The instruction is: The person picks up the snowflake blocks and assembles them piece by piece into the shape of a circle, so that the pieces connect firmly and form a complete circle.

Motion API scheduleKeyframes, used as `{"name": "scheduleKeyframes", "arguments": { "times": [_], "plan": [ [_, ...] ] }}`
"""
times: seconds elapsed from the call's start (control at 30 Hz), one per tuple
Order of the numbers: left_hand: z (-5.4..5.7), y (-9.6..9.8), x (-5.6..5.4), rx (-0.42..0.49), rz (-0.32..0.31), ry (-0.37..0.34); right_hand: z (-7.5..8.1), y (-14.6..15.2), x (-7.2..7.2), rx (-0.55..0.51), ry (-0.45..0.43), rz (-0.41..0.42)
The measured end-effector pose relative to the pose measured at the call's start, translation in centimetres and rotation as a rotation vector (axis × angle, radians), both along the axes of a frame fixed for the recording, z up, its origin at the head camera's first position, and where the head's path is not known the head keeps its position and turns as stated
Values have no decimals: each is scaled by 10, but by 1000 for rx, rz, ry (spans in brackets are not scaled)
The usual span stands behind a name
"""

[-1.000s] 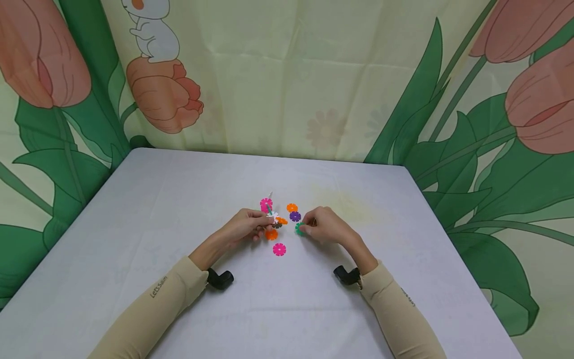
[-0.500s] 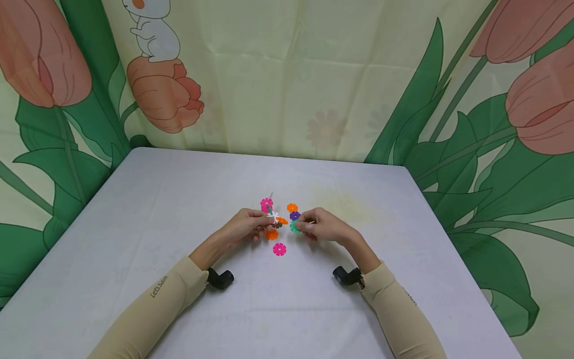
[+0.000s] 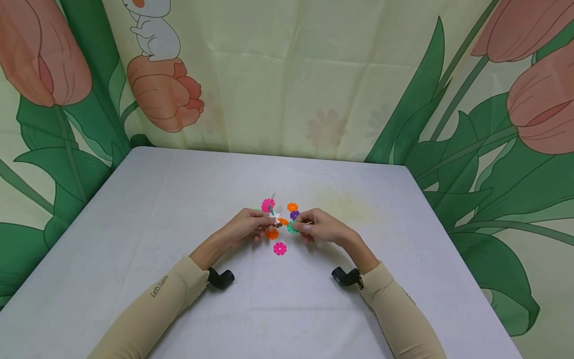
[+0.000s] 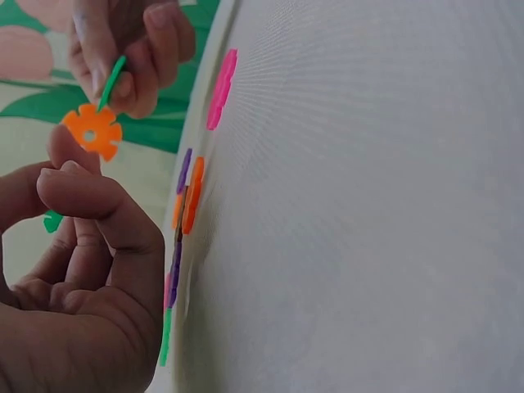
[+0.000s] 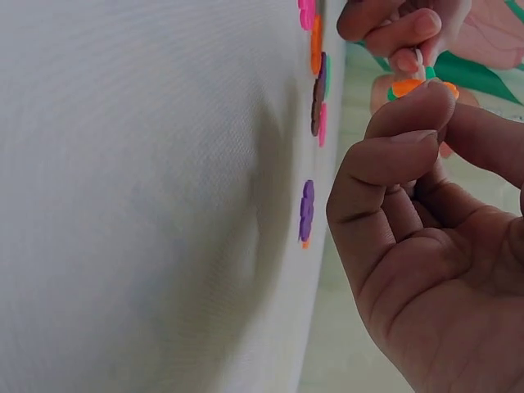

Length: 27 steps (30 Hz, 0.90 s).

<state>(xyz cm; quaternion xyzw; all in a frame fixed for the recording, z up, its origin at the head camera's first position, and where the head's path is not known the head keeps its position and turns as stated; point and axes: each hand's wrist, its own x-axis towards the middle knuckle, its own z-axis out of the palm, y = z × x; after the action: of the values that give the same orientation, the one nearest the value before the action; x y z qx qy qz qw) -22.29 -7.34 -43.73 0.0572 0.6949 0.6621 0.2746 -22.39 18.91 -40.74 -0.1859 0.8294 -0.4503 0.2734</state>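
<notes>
My left hand [image 3: 246, 225] pinches a small joined cluster of notched plastic snowflake discs. A white disc [image 3: 275, 216] and an orange disc [image 4: 92, 129] show in it, with bits of green beside them. Between thumb and fingers of my right hand [image 3: 325, 227] is a green snowflake disc [image 4: 111, 83], held edge-on to the left wrist view. The green disc's edge meets the orange disc's rim in that view; whether they interlock I cannot tell. Fingertips hide most of the cluster in the right wrist view. Both hands are raised slightly above the table.
Loose discs lie on the white-covered table [image 3: 287, 309]: a pink disc [image 3: 280, 249] in front, an orange disc [image 3: 272, 234] near the left fingers, another pink disc [image 3: 268, 204] behind them. A purple disc [image 3: 294, 215] and an orange one [image 3: 292, 207] lie behind the right fingertips.
My right hand has lifted the green disc and carried it left to the orange disc of the cluster. My left hand has hardly moved.
</notes>
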Motion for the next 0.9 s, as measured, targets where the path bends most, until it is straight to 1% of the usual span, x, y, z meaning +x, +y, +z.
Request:
{"name": "scheduleKeyframes", "arguments": {
  "times": [0.2,0.47,0.7,0.9],
  "plan": [
    [1,0,0,-3,-11,7,-2,-1,0,-25,-16,7],
    [0,1,1,-40,12,7,-3,-1,1,-63,-51,10],
    [0,0,1,-42,3,32,-5,-1,0,-106,-95,-1],
    [1,0,1,-18,3,14,-4,-1,0,-136,-118,15]
  ]
}}
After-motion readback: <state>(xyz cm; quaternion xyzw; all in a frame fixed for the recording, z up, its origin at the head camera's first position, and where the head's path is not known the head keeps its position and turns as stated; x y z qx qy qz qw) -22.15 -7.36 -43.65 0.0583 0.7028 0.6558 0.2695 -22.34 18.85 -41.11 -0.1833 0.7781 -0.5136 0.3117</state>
